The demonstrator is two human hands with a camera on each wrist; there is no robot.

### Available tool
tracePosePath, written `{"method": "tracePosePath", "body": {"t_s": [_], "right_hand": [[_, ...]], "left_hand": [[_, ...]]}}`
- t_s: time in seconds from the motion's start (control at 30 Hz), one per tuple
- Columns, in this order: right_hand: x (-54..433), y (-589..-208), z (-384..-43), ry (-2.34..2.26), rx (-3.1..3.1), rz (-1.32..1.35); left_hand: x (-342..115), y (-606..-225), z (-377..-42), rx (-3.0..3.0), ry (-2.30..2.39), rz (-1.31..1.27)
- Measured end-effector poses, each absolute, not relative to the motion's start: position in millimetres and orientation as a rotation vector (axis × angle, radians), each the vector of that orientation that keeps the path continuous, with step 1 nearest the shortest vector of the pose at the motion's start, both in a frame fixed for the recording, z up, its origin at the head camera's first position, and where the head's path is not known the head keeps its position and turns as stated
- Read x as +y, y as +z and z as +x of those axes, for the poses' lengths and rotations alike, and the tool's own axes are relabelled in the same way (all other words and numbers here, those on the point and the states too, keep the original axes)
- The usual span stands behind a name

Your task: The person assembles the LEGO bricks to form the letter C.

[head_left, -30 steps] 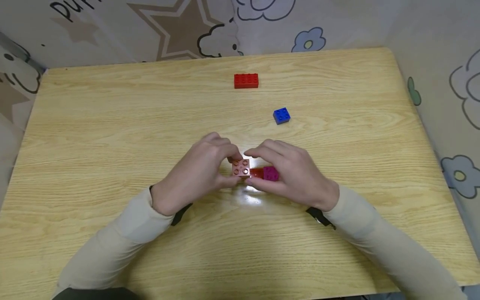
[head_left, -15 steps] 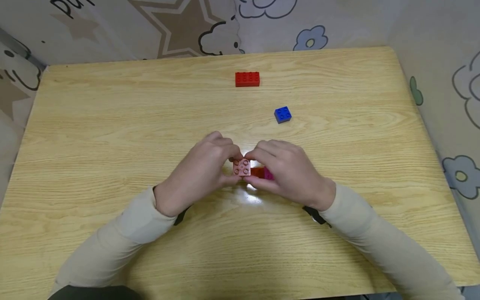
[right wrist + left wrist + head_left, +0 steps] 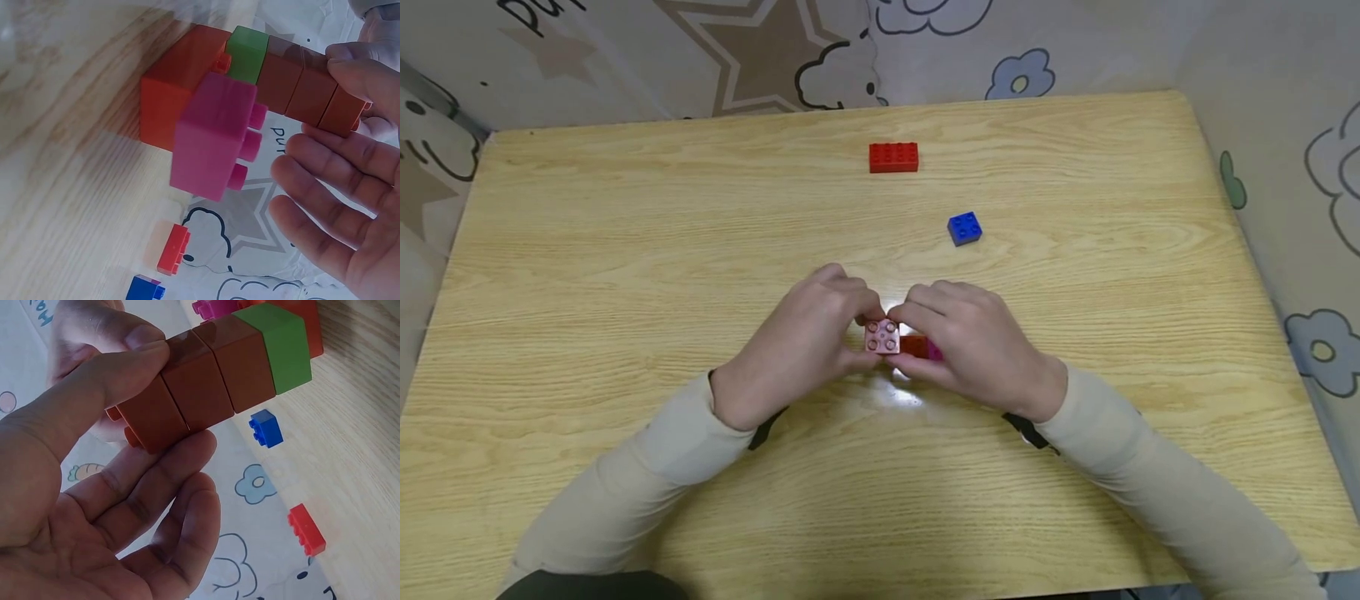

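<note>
A tower of brown bricks [image 3: 197, 384] rises from a green brick [image 3: 248, 53], which sits on one end of an orange-red base brick [image 3: 178, 94] on the table. A pink brick [image 3: 212, 137] stands on the base's other end, its studs facing up. My left hand [image 3: 801, 337] pinches the top brown brick [image 3: 882, 337] between thumb and fingers from the left. From the right, my right hand [image 3: 981, 346] pinches the same brick, with thumb and fingertips meeting the left ones. In the head view the right hand partly covers the pink brick.
A small blue brick [image 3: 965, 228] lies beyond the hands, slightly right. Farther back is a long red brick [image 3: 893, 157], near the table's [image 3: 662, 200] far edge. A patterned wall [image 3: 925, 71] borders the table behind and to the right.
My right hand has shifted slightly left, its fingertips closing in on the top brown brick and covering more of the pink brick. The left hand keeps its hold, almost still.
</note>
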State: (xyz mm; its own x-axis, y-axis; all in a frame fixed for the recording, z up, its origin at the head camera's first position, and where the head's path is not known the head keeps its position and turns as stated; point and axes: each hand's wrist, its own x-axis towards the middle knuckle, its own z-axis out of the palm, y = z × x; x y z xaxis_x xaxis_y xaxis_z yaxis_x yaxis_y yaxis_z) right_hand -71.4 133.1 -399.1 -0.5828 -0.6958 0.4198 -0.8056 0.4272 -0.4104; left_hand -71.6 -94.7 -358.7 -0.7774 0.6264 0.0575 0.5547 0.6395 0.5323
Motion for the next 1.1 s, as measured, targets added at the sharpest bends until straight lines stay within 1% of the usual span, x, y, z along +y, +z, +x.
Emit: {"method": "tracePosePath", "body": {"t_s": [0.33, 0.73, 0.93, 1.1], "right_hand": [[134, -395, -71, 0.852, -2.535, 1.323], [137, -398, -70, 0.825, -2.639, 1.241], [149, -407, -69, 0.672, -2.819, 1.194], [155, -412, -68, 0.557, -2.921, 1.209]], "left_hand": [[-93, -360, -75, 2.721, 0.791, 0.997], [-93, -358, -74, 2.741, 0.747, 0.981], [-93, -357, -73, 2.743, 0.703, 0.975], [-91, -355, -72, 2.744, 0.657, 0.982]]}}
